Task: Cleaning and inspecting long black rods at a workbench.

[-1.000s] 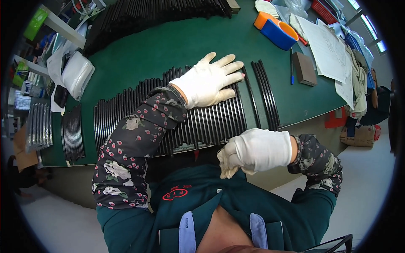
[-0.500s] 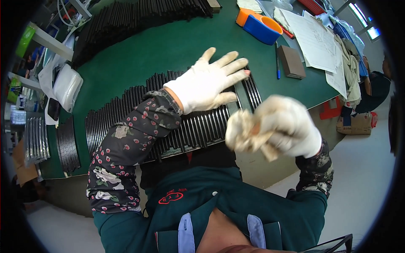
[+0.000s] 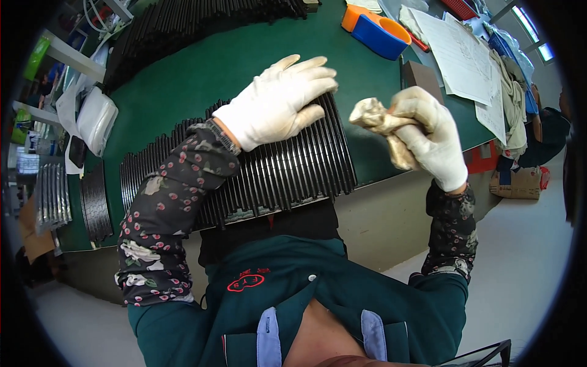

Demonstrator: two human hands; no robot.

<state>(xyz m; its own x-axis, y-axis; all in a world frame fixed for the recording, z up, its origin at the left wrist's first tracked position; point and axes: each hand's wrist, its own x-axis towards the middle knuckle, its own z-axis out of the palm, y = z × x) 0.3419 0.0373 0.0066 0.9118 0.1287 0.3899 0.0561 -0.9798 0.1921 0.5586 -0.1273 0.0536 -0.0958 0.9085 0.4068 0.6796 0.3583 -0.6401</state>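
A long row of thin, shiny black rods (image 3: 293, 165) lies side by side along the near edge of the green table. My left hand (image 3: 278, 104), in a white glove, rests over the far ends of the rods near the row's right end, palm down with fingers stretched. To the right, my right hand (image 3: 431, 131), gloved too, is raised near the table edge. Its fingers are wrapped round a crumpled, stained cream rag (image 3: 372, 116), which hangs partly below the hand. The rag is apart from the rods.
A large pile of black rods (image 3: 183, 30) lies at the far left. Orange and blue tape dispenser-like holders (image 3: 382, 38), a brown block (image 3: 422, 79) and papers (image 3: 455, 55) sit at the far right. A small rod stack (image 3: 96, 205) and bagged rods (image 3: 52, 199) lie at left.
The separated rods at the right now lie against the row. My left hand has moved slightly left and away from me; my right hand has risen away from the rods with the rag.
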